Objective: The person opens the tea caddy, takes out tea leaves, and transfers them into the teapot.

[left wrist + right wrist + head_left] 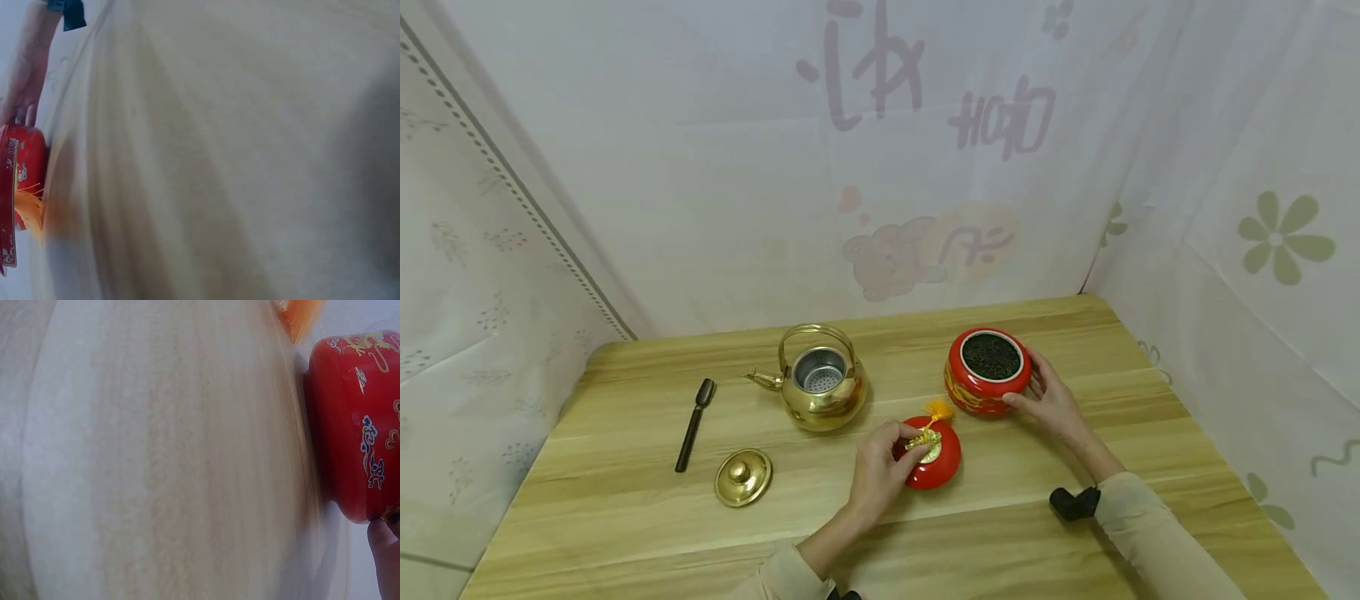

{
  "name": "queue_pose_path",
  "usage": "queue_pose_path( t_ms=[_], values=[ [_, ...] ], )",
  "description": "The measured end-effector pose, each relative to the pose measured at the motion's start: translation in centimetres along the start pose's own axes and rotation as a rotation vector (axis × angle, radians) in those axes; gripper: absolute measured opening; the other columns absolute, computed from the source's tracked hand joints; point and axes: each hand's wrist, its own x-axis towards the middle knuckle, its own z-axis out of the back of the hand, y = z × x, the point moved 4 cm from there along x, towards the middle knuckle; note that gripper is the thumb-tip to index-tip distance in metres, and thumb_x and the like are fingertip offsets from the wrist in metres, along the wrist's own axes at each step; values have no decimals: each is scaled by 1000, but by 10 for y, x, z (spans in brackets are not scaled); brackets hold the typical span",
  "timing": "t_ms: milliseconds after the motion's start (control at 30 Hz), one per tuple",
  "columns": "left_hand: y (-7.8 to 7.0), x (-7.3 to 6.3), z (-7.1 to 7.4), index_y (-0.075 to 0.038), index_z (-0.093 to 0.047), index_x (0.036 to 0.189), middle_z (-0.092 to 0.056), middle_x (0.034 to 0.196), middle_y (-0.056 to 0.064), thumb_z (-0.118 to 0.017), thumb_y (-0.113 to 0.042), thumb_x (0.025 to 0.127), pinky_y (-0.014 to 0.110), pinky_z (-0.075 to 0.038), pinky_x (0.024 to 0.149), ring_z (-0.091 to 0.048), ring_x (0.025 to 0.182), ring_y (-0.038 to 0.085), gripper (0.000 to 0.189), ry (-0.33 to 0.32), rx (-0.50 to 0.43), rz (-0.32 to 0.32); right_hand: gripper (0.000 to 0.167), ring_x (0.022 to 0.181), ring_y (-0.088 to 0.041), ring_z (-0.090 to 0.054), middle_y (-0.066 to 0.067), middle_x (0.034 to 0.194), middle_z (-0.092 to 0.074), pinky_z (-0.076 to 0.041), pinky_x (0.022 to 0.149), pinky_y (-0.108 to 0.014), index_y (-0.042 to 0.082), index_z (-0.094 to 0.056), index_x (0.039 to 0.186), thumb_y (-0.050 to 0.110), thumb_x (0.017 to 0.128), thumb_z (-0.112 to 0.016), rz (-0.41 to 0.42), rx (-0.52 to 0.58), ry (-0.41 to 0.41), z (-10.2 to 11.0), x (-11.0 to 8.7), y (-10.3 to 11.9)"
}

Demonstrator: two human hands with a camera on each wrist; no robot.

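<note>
My left hand [877, 467] pinches the gold knob of a red lid [945, 468], whose orange tassel [938, 410] hangs toward the far side. Whether the lid touches the table, I cannot tell. To its right, a red tea jar [967, 385] stands uncovered, with dark tea leaves [992, 357] filling it close to the white rim. My right hand [1060, 406] grips this jar from the right, thumb in front and fingers behind. Gold and blue patterns show on the jar's side in the right wrist view. In the left wrist view the lid [7, 206] appears edge-on.
A brass teapot [823, 408] with a metal strainer [820, 371] in its mouth stands left of the jar, spout leftward. Its brass lid [743, 477] lies in front, and a dark tea scoop [694, 427] lies further left. Printed curtains surround the wooden table [1000, 542].
</note>
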Motion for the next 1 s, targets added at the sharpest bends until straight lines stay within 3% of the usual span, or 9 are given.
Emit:
queue_pose_path(
  t_ms=[267,567,867,1000],
  values=[
    [2,-11,-6,-9,-68,84,-67,81,-2,-79,-11,74,18,-46,60,-54,70,7,16,51,9,16,88,140,-36,-21,-21,152,-23,-28,99,-5,1,-16,149,5,82,-72,13,12,3,0,0,0],
    [2,-19,-10,-9,-67,83,-67,80,-2,-80,-10,72,18,-46,62,-56,71,8,17,54,15,-39,87,139,-38,-21,-22,152,-23,-29,100,-6,1,-16,149,4,82,-71,11,7,1,0,1,-2],
    [3,-22,-12,-10,-67,83,-66,80,-3,-80,-11,73,17,-45,60,-54,69,5,17,78,11,-20,90,139,-37,-22,-26,151,-22,-31,107,-21,-1,-15,148,15,82,-73,63,52,-4,-1,0,-2],
    [3,-24,-13,-11,-67,84,-66,81,-3,-79,-12,73,17,-46,61,-54,70,4,16,99,10,1,89,139,-38,-22,-25,151,-22,-31,105,-15,-2,-14,148,11,83,-72,44,41,-1,0,0,-3]
  ],
)
